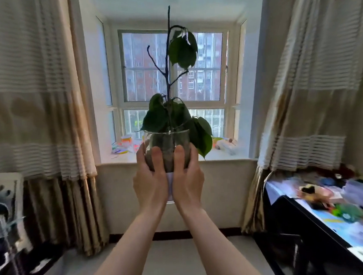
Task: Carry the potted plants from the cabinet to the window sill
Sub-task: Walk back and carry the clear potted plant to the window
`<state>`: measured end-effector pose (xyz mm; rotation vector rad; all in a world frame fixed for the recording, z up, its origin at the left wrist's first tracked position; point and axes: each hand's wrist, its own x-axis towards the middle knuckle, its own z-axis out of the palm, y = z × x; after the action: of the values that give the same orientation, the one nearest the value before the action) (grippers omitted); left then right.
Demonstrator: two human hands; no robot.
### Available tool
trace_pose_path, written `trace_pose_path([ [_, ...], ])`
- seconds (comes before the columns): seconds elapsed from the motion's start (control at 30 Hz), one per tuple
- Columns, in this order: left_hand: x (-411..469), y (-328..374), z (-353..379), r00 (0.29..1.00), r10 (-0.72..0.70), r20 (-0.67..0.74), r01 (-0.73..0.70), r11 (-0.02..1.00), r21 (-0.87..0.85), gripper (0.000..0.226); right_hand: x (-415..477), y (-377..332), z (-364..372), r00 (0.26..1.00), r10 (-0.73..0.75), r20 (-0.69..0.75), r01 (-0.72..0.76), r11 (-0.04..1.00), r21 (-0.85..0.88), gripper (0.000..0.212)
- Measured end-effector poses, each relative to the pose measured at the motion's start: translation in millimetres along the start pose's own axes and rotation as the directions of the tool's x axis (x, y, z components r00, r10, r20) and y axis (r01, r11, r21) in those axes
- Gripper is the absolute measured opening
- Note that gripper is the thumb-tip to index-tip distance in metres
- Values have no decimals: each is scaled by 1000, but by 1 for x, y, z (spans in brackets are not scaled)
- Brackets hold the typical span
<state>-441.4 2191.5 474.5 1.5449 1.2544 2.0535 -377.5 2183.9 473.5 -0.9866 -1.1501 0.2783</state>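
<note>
A potted plant with a thin dark stem and drooping green leaves grows from a clear glass pot holding dark soil. Both hands hold it up in front of me, at arm's length. My left hand wraps the pot's left side and my right hand wraps its right side, thumbs on the near face. The white window sill lies straight ahead behind the pot, below the window. The cabinet is out of view.
Small colourful items sit on the sill's left part and more on its right. Striped curtains hang on both sides of the bay. A dark table covered with clutter stands at the right; a rack stands at the left.
</note>
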Motion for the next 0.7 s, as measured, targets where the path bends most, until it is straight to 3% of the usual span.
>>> trace_pose_path([
  [0.13,49,-43,31,1000,-12,27,14,996,-83,76,44,40,41,1000,-18,-14,18,1000,-7,62],
  [0.27,93,-81,63,1000,-19,24,21,995,-101,63,88,80,76,999,-38,-1,38,999,22,61],
  [0.47,185,-147,112,1000,-3,-2,2,998,-69,68,174,138,144,999,-33,27,32,999,41,52],
  [0.6,245,-190,138,1000,0,6,0,998,-64,70,225,181,194,999,-10,42,8,998,61,67],
  [0.7,290,-229,158,1000,-6,16,7,998,-69,68,260,210,230,999,-2,33,0,998,64,63],
])
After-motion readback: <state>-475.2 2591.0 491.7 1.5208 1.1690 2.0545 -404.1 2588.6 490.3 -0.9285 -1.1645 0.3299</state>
